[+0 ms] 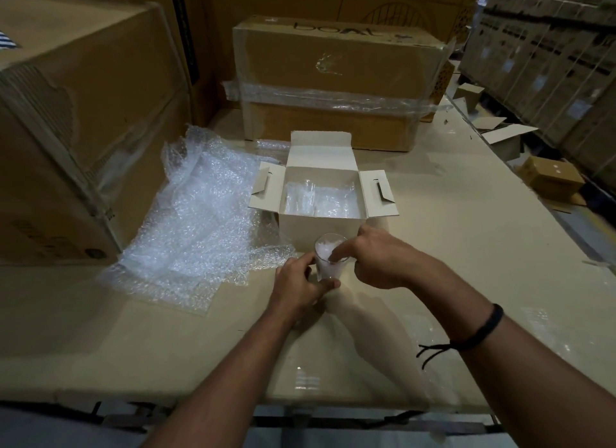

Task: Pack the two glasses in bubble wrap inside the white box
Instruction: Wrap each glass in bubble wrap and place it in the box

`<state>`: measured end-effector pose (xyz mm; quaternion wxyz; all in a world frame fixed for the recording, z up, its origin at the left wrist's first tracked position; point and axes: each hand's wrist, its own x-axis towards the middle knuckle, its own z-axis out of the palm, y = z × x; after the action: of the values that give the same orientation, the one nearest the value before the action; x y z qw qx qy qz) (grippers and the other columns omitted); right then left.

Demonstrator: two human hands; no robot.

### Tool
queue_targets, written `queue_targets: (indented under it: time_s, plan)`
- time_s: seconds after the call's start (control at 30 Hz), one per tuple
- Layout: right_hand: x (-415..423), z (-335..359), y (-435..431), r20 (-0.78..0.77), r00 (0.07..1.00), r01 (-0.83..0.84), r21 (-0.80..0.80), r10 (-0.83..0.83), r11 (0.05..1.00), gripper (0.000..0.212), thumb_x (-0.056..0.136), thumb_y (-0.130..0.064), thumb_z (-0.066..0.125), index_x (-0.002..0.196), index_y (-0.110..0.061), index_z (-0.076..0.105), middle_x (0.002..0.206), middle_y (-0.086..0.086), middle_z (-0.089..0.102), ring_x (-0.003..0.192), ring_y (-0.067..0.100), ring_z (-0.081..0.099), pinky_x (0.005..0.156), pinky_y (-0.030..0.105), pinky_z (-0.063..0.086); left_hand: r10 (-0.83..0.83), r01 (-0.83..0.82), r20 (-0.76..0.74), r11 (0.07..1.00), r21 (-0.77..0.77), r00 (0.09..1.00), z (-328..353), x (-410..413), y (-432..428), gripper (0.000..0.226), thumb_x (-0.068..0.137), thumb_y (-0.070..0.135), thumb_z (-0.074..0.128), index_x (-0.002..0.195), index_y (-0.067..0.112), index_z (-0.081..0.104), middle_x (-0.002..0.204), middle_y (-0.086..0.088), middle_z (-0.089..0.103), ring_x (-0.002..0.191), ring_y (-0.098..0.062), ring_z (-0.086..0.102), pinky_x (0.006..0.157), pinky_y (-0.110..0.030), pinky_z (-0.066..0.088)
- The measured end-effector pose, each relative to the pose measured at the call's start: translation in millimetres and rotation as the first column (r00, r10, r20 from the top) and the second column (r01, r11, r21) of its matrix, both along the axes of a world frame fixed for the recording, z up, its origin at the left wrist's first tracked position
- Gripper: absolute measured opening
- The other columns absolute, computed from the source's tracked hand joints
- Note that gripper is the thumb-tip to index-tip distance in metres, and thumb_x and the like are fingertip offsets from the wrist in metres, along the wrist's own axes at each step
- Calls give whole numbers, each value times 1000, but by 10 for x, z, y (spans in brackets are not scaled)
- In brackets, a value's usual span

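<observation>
A clear glass (328,267) stands upright on the table just in front of the white box (320,229). My left hand (300,289) grips the glass low on its left side. My right hand (376,259) reaches over the rim, its index finger pushing white bubble wrap down inside the glass. The white box is open, flaps spread, and holds a clear wrapped bundle (320,199) at its bottom; I cannot tell whether it is a glass. A large crumpled sheet of bubble wrap (200,221) lies left of the box.
A big brown carton (76,120) rises at the left and a taped brown carton (336,80) stands behind the white box. Small cartons (550,177) and loose flaps lie off the table's right edge. The table top (466,234) is cardboard-covered.
</observation>
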<state>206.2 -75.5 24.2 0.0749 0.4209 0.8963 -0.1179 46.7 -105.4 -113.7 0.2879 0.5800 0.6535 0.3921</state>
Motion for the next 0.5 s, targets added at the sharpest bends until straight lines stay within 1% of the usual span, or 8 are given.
queue_targets:
  time_s: [0.07, 0.1, 0.17, 0.23, 0.3, 0.33, 0.4, 0.5]
  plan:
    - [-45, -16, 37, 57, 998, -32, 24, 30, 999, 70, 76, 1, 39, 133, -34, 57, 134, -6, 60, 108, 18, 43, 92, 33, 43, 7, -7, 4, 1000, -10, 1000, -12, -1, 6, 65, 51, 71, 69, 105, 35, 66, 94, 3, 63, 87, -20, 59, 81, -44, 52]
    - [-78, -5, 53, 93, 994, -52, 36, 48, 998, 68, 78, 0, 39, 134, -34, 56, 134, -8, 60, 106, 18, 41, 88, 29, 41, 7, -7, 4, 1000, -15, 1000, -17, -2, 10, 67, 51, 72, 69, 107, 35, 66, 95, 3, 63, 88, -19, 59, 81, -44, 52]
    - [-122, 10, 78, 131, 989, -74, 37, 69, 997, 63, 82, -3, 39, 134, -33, 56, 131, -6, 62, 108, 20, 42, 82, 29, 38, 2, -2, 0, 1000, -10, 1000, -18, 0, 9, 68, 51, 72, 69, 108, 34, 66, 95, 3, 64, 87, -19, 60, 80, -44, 52]
    - [-105, -7, 96, 75, 996, -44, 84, 38, 996, 58, 81, -4, 42, 127, -32, 62, 124, -3, 66, 108, 22, 44, 84, 33, 43, 6, -6, 0, 1000, -3, 1000, -25, 4, 4, 65, 51, 71, 69, 105, 34, 66, 92, 3, 64, 83, -19, 60, 78, -43, 53]
    - [-35, -34, 114, -20, 999, 41, 201, -38, 979, 51, 79, -5, 47, 120, -30, 67, 117, 1, 68, 105, 22, 47, 82, 37, 46, 7, -7, 2, 1000, 3, 1000, -30, 8, 6, 62, 52, 70, 71, 102, 35, 66, 91, 3, 64, 82, -19, 59, 77, -43, 53]
    - [-9, -48, 101, -24, 998, 61, 250, -57, 966, 50, 79, -5, 47, 118, -30, 68, 115, 1, 69, 103, 23, 48, 81, 36, 46, 7, -7, 3, 1000, 7, 1000, -29, 9, 6, 61, 52, 70, 71, 103, 36, 66, 91, 4, 64, 82, -18, 59, 77, -43, 53]
    - [-7, -77, 32, 47, 999, 0, 289, -14, 957, 51, 79, -5, 45, 119, -28, 68, 117, -3, 70, 101, 23, 49, 83, 35, 45, 5, -5, -2, 1000, 6, 1000, -20, 13, 4, 63, 52, 69, 71, 106, 38, 65, 93, 4, 64, 83, -18, 59, 78, -42, 53]
    - [-52, -99, -31, 80, 997, -38, 240, 19, 970, 53, 83, -4, 43, 126, -26, 64, 123, -3, 68, 103, 22, 49, 88, 34, 43, 8, -7, -14, 1000, 4, 1000, -22, 13, 1, 63, 53, 69, 68, 107, 36, 66, 93, 4, 64, 84, -17, 59, 77, -42, 53]
